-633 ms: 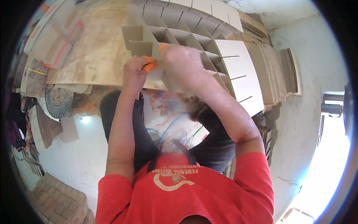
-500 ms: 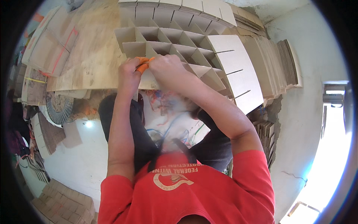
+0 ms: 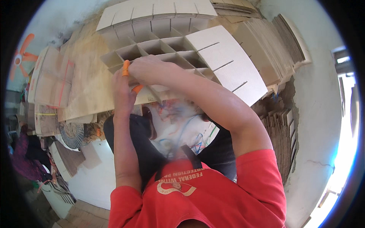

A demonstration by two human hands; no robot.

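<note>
In front of me lies a cardboard divider grid (image 3: 155, 47) of interlocking strips that form square cells. At its near left corner is my left hand (image 3: 122, 88), with orange covers on its index finger and thumb. Those two stretch apart beside the strips. My right hand (image 3: 146, 71) is curled over the near strips, its fingertips hidden behind the knuckles, and it appears to grip the divider. Part of the grid's near side is covered by my right forearm. A slotted cardboard sheet (image 3: 224, 57) lies along the grid's right side.
A stack of slotted sheets (image 3: 156, 10) sits behind the grid on the wooden table (image 3: 81, 57). More cardboard stacks (image 3: 262, 49) lean toward the right wall. Folded cartons (image 3: 57, 81) are at the left, near an orange fan (image 3: 23, 57). Tangled strings lie on the floor between my legs.
The view has shifted, bringing the orange fan in at left. My left index finger and thumb have spread apart from a pinch near the right hand. The right hand has moved left over the grid.
</note>
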